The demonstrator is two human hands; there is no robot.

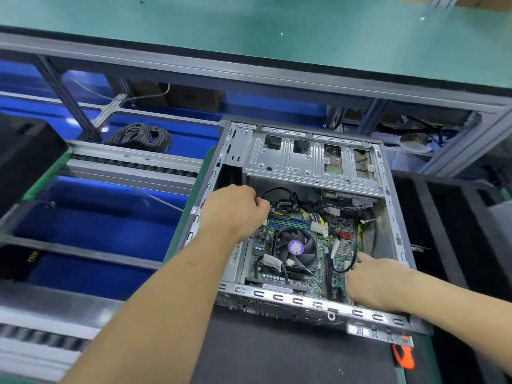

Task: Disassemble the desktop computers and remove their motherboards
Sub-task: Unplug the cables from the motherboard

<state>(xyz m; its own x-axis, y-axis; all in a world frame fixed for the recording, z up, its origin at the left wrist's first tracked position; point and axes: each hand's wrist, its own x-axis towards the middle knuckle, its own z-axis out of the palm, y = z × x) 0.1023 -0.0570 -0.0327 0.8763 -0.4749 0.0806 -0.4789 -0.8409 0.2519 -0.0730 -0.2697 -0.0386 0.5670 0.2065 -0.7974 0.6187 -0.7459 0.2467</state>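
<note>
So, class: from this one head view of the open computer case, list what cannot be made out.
- What the left hand pinches: its own curled fingers hide it.
- Motherboard corner under the right hand: covered.
- Fan label text: too small.
- Orange tool: partly behind the case rim.

dark mat (pixel 277 353) covers the near bench, green edge showing along its left side. open computer case (pixel 304 217) lies on its side on the mat, reaching to the far edge. orange-handled tool (pixel 403 356) on the mat just beside the case's near right corner, partly hidden. black foam tray (pixel 448 217) just right of the case. left of the bench, roller rails (pixel 133 164). teal tabletop (pixel 249 37) beyond, upper level.
</note>
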